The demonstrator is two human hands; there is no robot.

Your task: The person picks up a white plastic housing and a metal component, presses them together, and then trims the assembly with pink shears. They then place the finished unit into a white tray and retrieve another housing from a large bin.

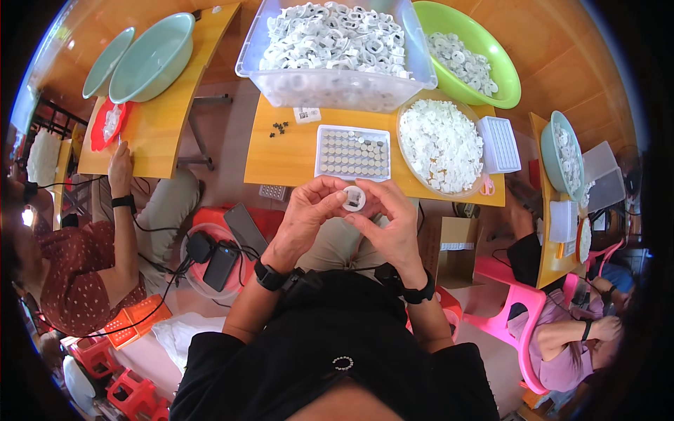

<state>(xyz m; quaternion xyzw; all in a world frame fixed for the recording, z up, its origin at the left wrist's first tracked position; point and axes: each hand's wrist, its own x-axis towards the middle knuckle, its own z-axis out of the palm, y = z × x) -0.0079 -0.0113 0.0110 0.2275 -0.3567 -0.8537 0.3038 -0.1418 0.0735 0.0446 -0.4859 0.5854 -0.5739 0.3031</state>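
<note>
Just in front of the table's near edge, both hands are raised together around a small round white plastic part (355,199) with a dark spot inside it. My left hand (314,210) is closed on it, thumb and fingers gripping its left side. The fingers of my right hand (390,219) curl around its right side, partly hiding behind it. Right beyond the hands lies a white tray (317,163) with rows of small round metallic pieces. A shallow bowl (401,140) of small white plastic pieces stands to its right.
A clear bin (330,90) of white ring-shaped parts and a green basin (507,77) stand at the back. Small black pieces (279,128) lie on the table (263,158). Co-workers sit at side tables: one arm (125,238) at left, a purple sleeve (562,358) at right.
</note>
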